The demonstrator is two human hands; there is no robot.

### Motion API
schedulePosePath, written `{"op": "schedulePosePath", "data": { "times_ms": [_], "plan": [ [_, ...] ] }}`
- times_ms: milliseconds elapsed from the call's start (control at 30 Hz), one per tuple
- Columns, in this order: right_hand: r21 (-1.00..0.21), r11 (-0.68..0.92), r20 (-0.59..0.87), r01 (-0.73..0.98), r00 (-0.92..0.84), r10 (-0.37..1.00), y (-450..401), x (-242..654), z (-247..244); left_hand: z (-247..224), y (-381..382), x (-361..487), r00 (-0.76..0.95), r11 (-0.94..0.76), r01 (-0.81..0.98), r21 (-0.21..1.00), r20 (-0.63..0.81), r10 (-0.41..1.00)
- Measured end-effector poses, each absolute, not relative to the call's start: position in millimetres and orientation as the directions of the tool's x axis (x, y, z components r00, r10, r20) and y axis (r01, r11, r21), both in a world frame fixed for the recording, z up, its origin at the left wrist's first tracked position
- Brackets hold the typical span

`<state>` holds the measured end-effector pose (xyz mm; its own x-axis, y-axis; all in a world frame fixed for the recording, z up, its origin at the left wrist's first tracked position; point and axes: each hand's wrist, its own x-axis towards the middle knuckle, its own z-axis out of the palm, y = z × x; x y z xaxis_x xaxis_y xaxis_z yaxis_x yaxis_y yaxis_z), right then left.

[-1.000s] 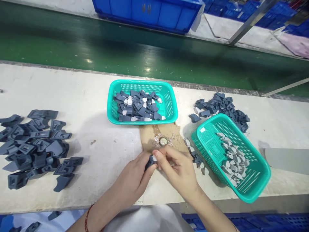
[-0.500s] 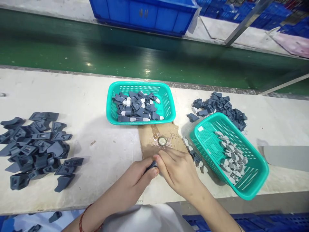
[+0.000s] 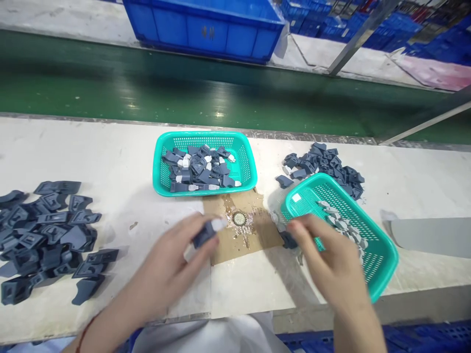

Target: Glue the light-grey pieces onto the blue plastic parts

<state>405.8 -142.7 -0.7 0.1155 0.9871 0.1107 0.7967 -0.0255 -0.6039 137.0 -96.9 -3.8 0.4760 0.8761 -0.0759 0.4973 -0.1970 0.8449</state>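
Observation:
My left hand, closed, grips a dark grey plastic part with a light grey tip piece pointing right. To the right, my right hand is blurred over the near left side of the right green basket. Its thumb and fingers are loosely curved with a gap between them, and no held item shows. Small light grey pieces lie in that basket, partly hidden by the hand. Between my hands, a round metal disc sits on a wet-looking brown cardboard sheet.
Another green basket holds dark parts with light tips. Loose dark parts form a left pile and a right pile. Beyond the table runs a green belt, with a blue crate behind it and a metal post at right.
My hands were together over the dark part; now they are apart. The left has moved left with the part, its light tip now showing. The right has moved right to the basket.

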Motion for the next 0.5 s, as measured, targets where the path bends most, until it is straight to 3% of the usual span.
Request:
{"op": "schedulePosePath", "data": {
  "times_ms": [67,133,200,267,400,500],
  "plan": [
    [-0.474,-0.283,0.024,0.834,0.334,0.942,-144.9,435.5,-6.0,1.7,-77.2,130.2,0.402,-0.322,0.614,0.721,0.066,0.913],
    [-0.401,-0.418,-0.166,0.815,0.385,0.908,-145.1,459.1,-13.9,6.6,-55.8,126.5,0.372,-0.387,0.726,0.568,0.149,0.916],
    [-0.382,-0.429,-0.268,0.818,0.346,0.899,-143.9,473.1,-21.8,8.8,-36.4,125.4,0.377,-0.403,0.811,0.424,0.149,0.914],
    [-0.404,-0.388,-0.275,0.829,0.294,0.915,-142.1,479.2,-27.9,7.6,-22.5,124.7,0.406,-0.419,0.847,0.327,0.113,0.907],
    [-0.444,-0.343,-0.232,0.828,0.263,0.936,-141.7,484.4,-36.5,2.2,-17.2,113.7,0.472,-0.471,0.820,0.326,0.082,0.878],
    [-0.448,-0.345,-0.194,0.825,0.287,0.938,-145.3,489.7,-42.0,3.4,-27.5,89.5,0.370,-0.400,0.854,0.334,0.150,0.917]
  ]
}}
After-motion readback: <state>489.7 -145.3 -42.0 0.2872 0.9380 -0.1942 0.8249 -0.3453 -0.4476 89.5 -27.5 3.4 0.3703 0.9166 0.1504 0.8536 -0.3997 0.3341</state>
